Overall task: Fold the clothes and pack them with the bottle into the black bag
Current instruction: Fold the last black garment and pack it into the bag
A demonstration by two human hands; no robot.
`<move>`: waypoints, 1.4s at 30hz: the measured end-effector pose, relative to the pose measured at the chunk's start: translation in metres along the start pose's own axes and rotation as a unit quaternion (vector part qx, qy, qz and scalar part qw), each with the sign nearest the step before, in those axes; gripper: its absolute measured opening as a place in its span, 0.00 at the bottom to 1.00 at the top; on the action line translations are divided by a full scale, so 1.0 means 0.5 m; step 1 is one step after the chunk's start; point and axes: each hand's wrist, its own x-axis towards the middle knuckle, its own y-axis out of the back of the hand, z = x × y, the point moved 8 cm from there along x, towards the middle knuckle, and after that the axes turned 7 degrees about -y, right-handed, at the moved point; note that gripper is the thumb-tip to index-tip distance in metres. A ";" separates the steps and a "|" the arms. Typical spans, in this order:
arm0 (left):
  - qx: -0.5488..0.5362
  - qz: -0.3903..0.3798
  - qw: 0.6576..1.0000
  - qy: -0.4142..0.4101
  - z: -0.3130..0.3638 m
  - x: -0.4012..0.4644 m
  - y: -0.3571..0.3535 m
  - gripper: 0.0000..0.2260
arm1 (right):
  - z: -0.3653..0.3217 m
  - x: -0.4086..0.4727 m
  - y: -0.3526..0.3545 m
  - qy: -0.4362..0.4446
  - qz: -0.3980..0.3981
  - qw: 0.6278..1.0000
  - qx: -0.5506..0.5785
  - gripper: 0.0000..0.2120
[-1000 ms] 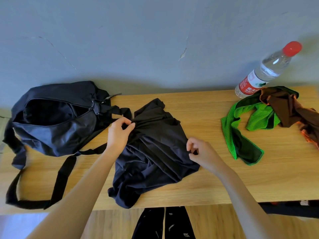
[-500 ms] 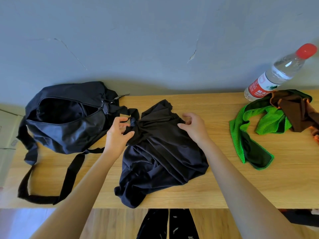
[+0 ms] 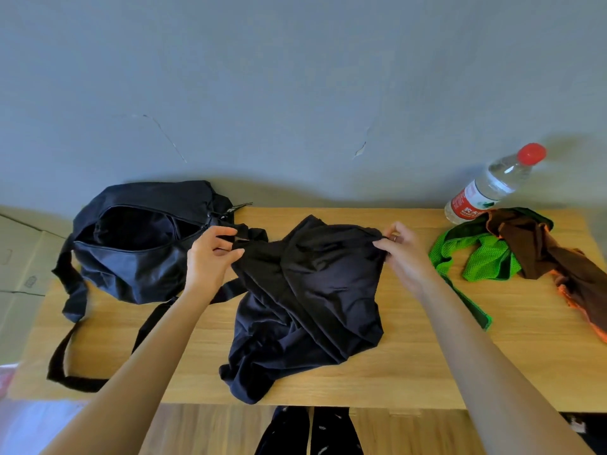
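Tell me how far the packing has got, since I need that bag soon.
Barely begun. Nothing looks packed: the black bag sits unzipped on the table. In hand: the left hand and right hand pinch the top corners of the crumpled black garment. Left: folding it, the green garment, the brown garment, then packing them with the bottle.

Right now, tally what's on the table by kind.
Clothes: 3, black garment, green mesh garment, brown garment
Bags: 1, black bag
Bottles: 1, water bottle
Total: 5
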 end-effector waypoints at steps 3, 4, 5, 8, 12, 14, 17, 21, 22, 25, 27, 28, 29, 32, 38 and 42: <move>-0.033 -0.004 0.999 -0.025 0.055 0.011 0.011 0.13 | -0.040 -0.026 0.032 0.018 -0.013 0.997 0.079 0.17; -0.041 -0.007 0.999 -0.033 0.073 0.014 0.014 0.13 | -0.056 -0.037 0.040 0.029 -0.023 0.995 0.089 0.19; -0.047 -0.010 0.998 -0.041 0.092 0.017 0.017 0.12 | -0.071 -0.047 0.047 0.039 -0.032 0.994 0.094 0.22; -0.059 -0.022 0.996 -0.068 0.154 0.023 0.027 0.12 | -0.121 -0.077 0.079 0.072 -0.029 0.994 0.082 0.31; -0.070 -0.038 0.993 -0.092 0.222 0.030 0.045 0.13 | -0.174 -0.109 0.126 0.097 -0.001 0.990 0.100 0.31; -0.084 -0.039 0.991 -0.098 0.253 0.033 0.054 0.12 | -0.202 -0.129 0.144 0.107 0.004 0.988 0.108 0.23; -0.100 -0.029 0.988 -0.112 0.301 0.036 0.077 0.11 | -0.245 -0.164 0.162 0.120 0.008 0.985 0.121 0.14; -0.111 -0.017 0.986 -0.126 0.347 0.044 0.110 0.10 | -0.292 -0.193 0.190 0.148 0.029 0.982 0.117 0.14; -0.115 -0.013 0.985 -0.128 0.356 0.047 0.118 0.10 | -0.303 -0.196 0.196 0.157 0.039 0.981 0.104 0.13; -0.125 -0.016 0.982 -0.140 0.383 0.046 0.130 0.08 | -0.331 -0.203 0.207 0.177 0.071 0.979 0.067 0.14; -0.122 -0.027 0.983 -0.137 0.389 0.044 0.130 0.06 | -0.340 -0.201 0.202 0.174 0.074 0.981 0.045 0.14; -0.115 -0.031 0.984 -0.134 0.387 0.043 0.129 0.07 | -0.342 -0.196 0.200 0.171 0.080 0.981 0.032 0.14; -0.106 -0.034 0.985 -0.130 0.382 0.042 0.127 0.08 | -0.343 -0.191 0.197 0.170 0.086 0.981 0.022 0.13; -0.082 -0.052 0.990 -0.101 0.344 0.036 0.116 0.09 | -0.340 -0.181 0.179 0.169 0.094 0.981 -0.005 0.11; -0.051 -0.087 0.995 -0.016 0.191 -0.013 0.081 0.08 | -0.333 -0.154 0.075 0.177 0.055 0.982 -0.041 0.11; -0.032 -0.093 0.995 0.025 0.109 -0.043 0.062 0.08 | -0.319 -0.107 -0.043 0.161 -0.004 0.983 -0.082 0.11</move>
